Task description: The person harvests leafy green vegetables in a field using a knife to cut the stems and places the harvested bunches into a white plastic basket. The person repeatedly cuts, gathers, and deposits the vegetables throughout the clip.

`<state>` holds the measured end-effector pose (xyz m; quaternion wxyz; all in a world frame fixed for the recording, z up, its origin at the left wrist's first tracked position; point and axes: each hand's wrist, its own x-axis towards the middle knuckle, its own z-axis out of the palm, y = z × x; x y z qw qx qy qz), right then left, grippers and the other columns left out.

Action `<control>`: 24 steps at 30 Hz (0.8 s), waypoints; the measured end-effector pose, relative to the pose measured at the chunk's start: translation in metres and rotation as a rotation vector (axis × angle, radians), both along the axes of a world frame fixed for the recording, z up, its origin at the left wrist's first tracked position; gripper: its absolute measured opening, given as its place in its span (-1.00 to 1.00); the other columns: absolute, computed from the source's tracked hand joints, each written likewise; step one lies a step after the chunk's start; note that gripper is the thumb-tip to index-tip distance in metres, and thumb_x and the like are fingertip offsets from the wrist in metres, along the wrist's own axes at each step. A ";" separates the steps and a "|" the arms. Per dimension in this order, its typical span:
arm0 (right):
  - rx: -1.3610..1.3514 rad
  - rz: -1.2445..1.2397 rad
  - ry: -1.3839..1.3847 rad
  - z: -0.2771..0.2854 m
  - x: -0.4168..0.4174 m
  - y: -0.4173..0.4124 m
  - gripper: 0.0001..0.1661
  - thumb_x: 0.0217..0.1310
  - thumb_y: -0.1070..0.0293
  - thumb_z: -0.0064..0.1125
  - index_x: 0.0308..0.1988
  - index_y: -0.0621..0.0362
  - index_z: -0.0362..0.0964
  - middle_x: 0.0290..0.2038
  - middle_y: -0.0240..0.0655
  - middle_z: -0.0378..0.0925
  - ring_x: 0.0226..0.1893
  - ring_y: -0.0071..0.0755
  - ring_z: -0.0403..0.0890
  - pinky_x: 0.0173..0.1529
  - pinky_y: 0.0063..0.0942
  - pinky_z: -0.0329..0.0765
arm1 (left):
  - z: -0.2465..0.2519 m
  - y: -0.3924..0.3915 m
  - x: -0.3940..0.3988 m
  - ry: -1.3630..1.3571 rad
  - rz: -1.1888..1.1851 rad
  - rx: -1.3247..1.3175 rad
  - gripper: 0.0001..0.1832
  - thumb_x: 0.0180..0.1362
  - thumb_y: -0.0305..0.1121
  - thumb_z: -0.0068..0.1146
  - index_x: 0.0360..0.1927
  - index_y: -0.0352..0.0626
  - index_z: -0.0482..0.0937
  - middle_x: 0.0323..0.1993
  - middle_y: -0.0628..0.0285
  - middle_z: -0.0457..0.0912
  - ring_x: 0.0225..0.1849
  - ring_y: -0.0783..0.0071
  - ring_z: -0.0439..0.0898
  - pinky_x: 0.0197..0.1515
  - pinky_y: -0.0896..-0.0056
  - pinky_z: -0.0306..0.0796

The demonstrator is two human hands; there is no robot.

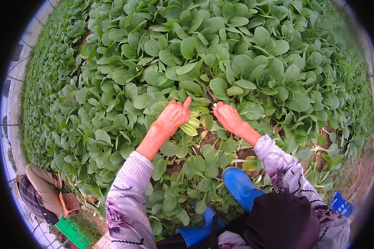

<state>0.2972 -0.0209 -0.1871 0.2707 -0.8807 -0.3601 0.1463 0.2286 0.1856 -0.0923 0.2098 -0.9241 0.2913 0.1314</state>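
My left hand [175,114] is closed around a bunch of leafy greens [191,123], likely bok choy, whose pale green stalk ends face toward me. Its index finger points forward among the leaves. Just to the right, my right hand [227,115] grips a knife [208,96]; the dark blade reaches forward and left into the standing plants, its tip hidden by leaves. The handle is mostly inside my fist. Between and below my hands, loose leaves [210,155] and cut stalk bits lie over brown soil [208,138].
Dense standing greens [187,46] fill the bed ahead and to both sides. My blue rubber boots [238,185] stand among low leaves. At lower left a crouching person [42,190] is beside a green plastic crate [71,232]. A blue container [342,204] sits at lower right.
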 end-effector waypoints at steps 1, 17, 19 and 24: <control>0.034 0.022 -0.090 -0.003 0.000 -0.003 -0.76 0.18 0.34 -0.03 -0.38 0.34 0.28 -0.59 -0.05 0.39 -0.56 0.06 0.47 -0.48 -0.17 0.42 | -0.001 0.003 0.000 -0.035 -0.021 -0.008 -0.70 -0.23 -0.46 0.14 -0.30 -0.15 0.51 0.17 0.02 0.31 -0.45 0.53 0.48 -0.33 0.50 0.35; 0.356 -0.328 0.940 0.002 0.017 -0.010 -0.51 0.31 0.15 -0.23 -0.60 0.27 0.15 -0.71 -0.27 0.27 -0.85 -0.43 0.33 -0.69 -0.42 0.39 | -0.023 0.044 0.034 0.161 0.085 -0.221 -0.81 -0.20 -0.57 0.02 -0.41 -0.25 0.52 -0.27 0.03 0.56 -0.45 0.19 0.56 -0.40 0.29 0.43; 0.471 -0.360 1.068 -0.011 0.021 -0.009 -0.48 0.30 0.09 -0.22 -0.60 0.27 0.12 -0.70 -0.31 0.24 -0.91 -0.49 0.26 -0.75 -0.46 0.36 | -0.024 0.043 0.036 0.105 0.050 -0.258 -0.77 -0.20 -0.55 0.03 -0.36 -0.28 0.53 -0.38 0.08 0.54 -0.47 0.24 0.57 -0.41 0.32 0.43; 0.500 -0.463 1.305 -0.028 0.020 -0.003 -0.46 0.25 0.00 -0.11 -0.44 0.34 0.13 -0.66 -0.26 0.25 -0.86 -0.51 0.29 -0.74 -0.52 0.35 | -0.028 0.046 0.035 0.141 0.082 -0.233 -0.77 -0.23 -0.58 0.03 -0.39 -0.21 0.53 -0.26 0.07 0.52 -0.43 0.19 0.56 -0.38 0.28 0.43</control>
